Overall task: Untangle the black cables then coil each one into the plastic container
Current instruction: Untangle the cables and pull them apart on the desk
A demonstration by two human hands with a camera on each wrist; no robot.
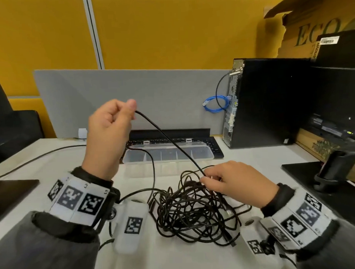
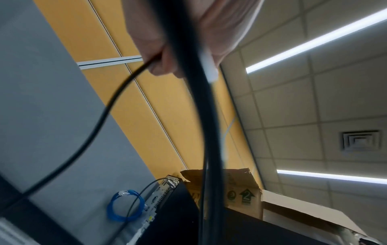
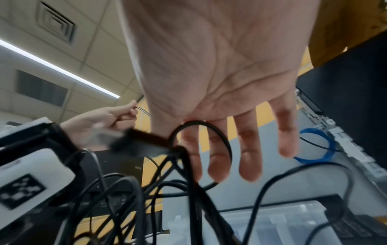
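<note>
From the head view, our left hand (image 1: 107, 134) is raised, pinching one black cable (image 1: 168, 138) that runs taut down to the tangled pile (image 1: 193, 212) on the white desk (image 1: 254, 157); our right hand (image 1: 232, 179) rests on the pile with loose fingers. The plastic container (image 1: 167, 153) sits behind, before a keyboard (image 1: 214, 146).

The left wrist view shows fingers (image 2: 161, 66) clamped on the cable (image 2: 94, 126).

The right wrist view shows the palm (image 3: 220, 66) spread, fingers straight over the strands (image 3: 188, 174)

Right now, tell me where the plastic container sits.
In the head view, the plastic container sits centre desk, just before the keyboard, beyond the cable tangle.
</note>
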